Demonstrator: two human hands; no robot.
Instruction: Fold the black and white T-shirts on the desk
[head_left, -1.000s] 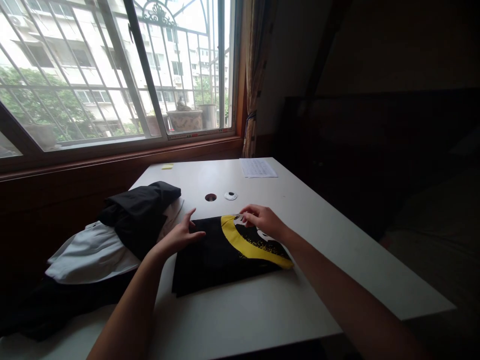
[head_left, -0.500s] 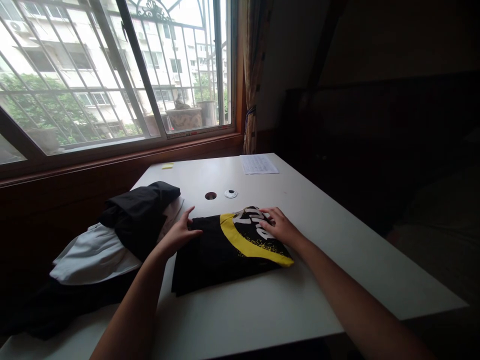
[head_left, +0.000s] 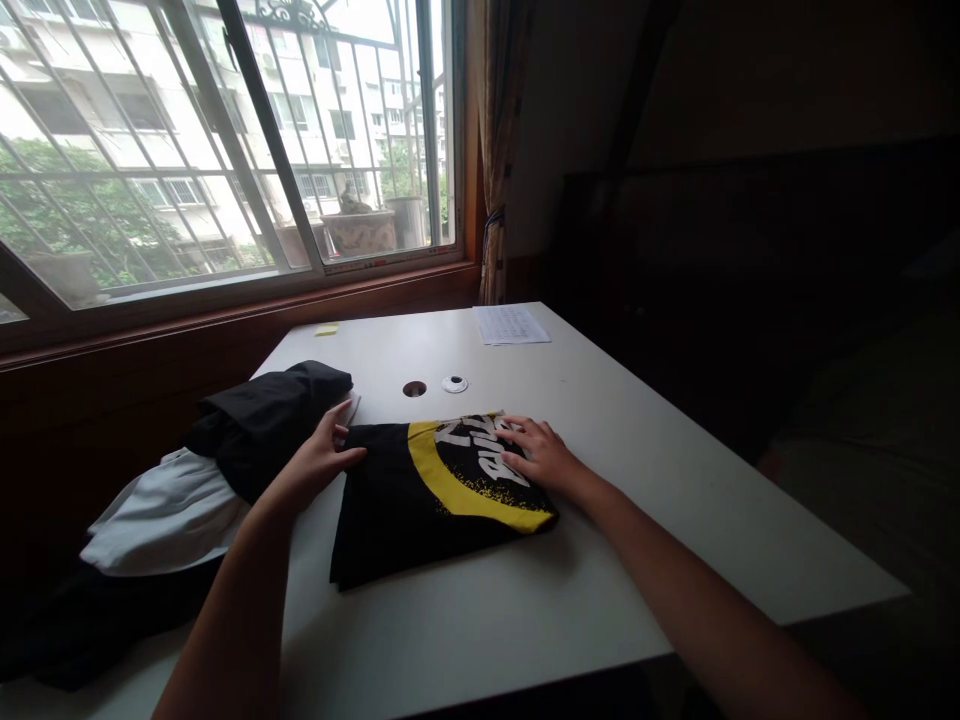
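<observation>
A folded black T-shirt (head_left: 390, 510) with a yellow band and white lettering lies flat on the white table (head_left: 465, 620). At its left far corner is my left hand (head_left: 319, 455), thumb and fingers apart, the thumb over the fabric's edge. My right hand (head_left: 541, 455) rests on the lettered end at the right, its fingers spread over the cloth. Neither hand closes on the fabric.
To the left lies a heap of clothes, with a black garment (head_left: 270, 410) over a white one (head_left: 169, 515). Printed papers (head_left: 511, 325), a yellow note (head_left: 326, 329), a cable hole (head_left: 414, 389) and its round white cover (head_left: 454, 384) are farther back. A barred window (head_left: 225, 150) stands behind.
My left hand has shifted left to the shirt's far left corner. My right hand stays on the lettered end, and more of the lettering shows. The view has turned slightly right.
</observation>
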